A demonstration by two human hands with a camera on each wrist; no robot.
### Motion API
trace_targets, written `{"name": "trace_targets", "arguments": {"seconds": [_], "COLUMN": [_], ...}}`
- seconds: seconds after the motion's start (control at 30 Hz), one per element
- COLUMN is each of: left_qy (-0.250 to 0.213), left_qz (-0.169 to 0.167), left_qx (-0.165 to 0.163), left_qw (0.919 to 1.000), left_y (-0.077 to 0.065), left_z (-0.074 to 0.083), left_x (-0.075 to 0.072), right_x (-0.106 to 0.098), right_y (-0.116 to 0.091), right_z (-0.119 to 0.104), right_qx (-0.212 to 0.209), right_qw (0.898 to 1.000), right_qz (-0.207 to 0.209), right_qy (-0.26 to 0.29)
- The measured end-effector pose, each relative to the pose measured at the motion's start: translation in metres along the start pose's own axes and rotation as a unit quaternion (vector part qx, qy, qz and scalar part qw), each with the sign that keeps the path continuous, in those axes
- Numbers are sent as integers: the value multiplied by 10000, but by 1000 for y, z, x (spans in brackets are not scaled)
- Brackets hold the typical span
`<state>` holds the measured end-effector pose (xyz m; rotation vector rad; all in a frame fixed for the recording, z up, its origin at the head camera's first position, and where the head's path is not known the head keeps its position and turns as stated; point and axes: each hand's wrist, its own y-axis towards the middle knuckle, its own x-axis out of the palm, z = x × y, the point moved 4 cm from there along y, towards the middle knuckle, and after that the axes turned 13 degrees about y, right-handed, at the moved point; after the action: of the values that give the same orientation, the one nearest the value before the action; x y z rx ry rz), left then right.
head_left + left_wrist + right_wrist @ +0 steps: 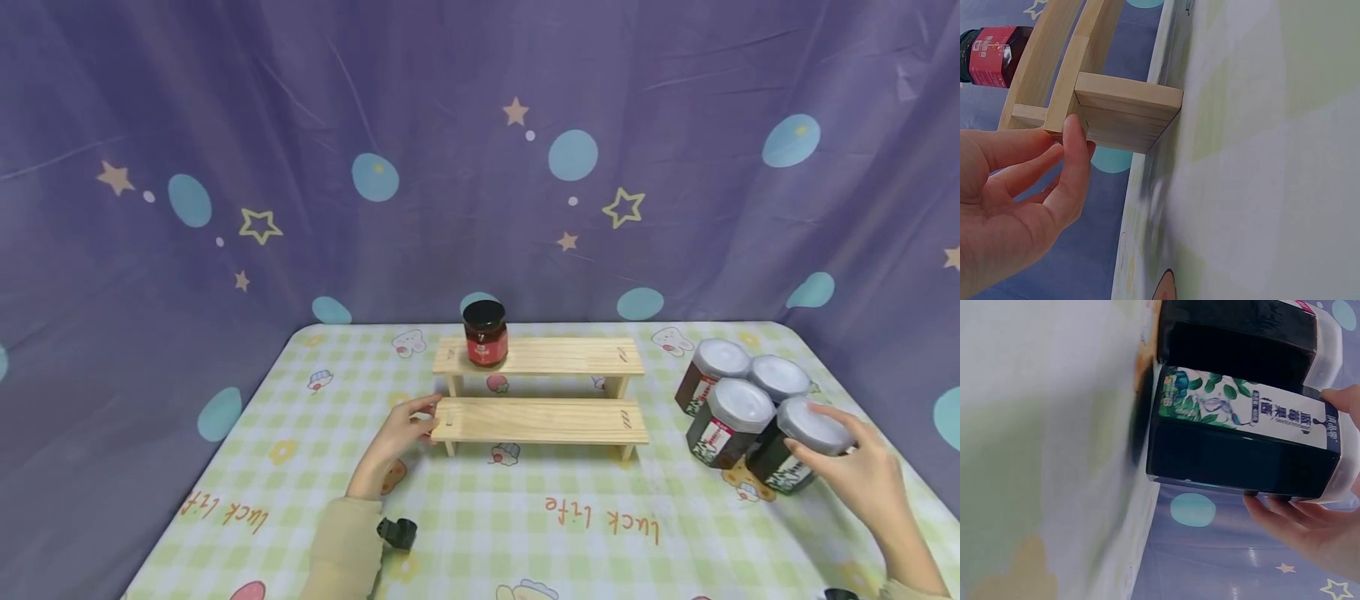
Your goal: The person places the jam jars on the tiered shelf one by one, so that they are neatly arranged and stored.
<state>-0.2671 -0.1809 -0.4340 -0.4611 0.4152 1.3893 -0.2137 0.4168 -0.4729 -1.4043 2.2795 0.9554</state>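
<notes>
My left hand (399,433) pinches the left end of the lower board of a two-step wooden rack (540,419). In the left wrist view, its thumb and fingers close on the board's corner (1054,119). On the upper step stands a small dark jar (486,337) with a black lid and red label. At the right, my right hand (870,475) grips a dark square jar (780,462) by its whitish lid. The right wrist view shows this jar's white label (1241,406) with green leaves, its base close over the cloth.
Several similar lidded jars crowd beside the gripped one: a front-left jar (723,429), a back-left jar (712,371) and a back-right jar (782,377). A checked tablecloth (480,533) covers the table. Behind hangs a purple curtain (465,250) with stars and blue ovals.
</notes>
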Motion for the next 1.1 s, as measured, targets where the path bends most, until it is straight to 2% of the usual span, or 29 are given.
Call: {"name": "trace_targets", "arguments": {"seconds": [0.07, 0.27, 0.43, 0.57, 0.77, 0.97, 1.1], "left_qy": [20, 38, 18, -3, 46, 19, -27], "left_qz": [24, 41, 41, 67, 88, 65, 82], "left_qx": [-31, -40, -50, -31, -32, -38, -37], "left_qw": [10000, 10000, 10000, 10000, 9999, 10000, 10000], "left_y": [0, 1, 1, 0, 1, 0, 0], "left_z": [0, -1, -1, 0, -2, -2, -1], "left_x": [0, 1, 1, 1, 0, 1, 1], "right_x": [-4, -22, -33, -38, -42, -45, -47], "right_y": [-1, -18, -24, -24, -23, -22, -21], "right_z": [-5, -79, -110, -120, -135, -152, -163], "right_qx": [39, 121, 67, -2, -134, -648, -766], "right_qw": [10000, 9998, 9994, 9987, 9988, 9932, 9905], "right_qz": [2, 57, 304, 495, 472, 941, 1109], "right_qy": [-7, 132, 147, 76, -12, 233, 277]}}
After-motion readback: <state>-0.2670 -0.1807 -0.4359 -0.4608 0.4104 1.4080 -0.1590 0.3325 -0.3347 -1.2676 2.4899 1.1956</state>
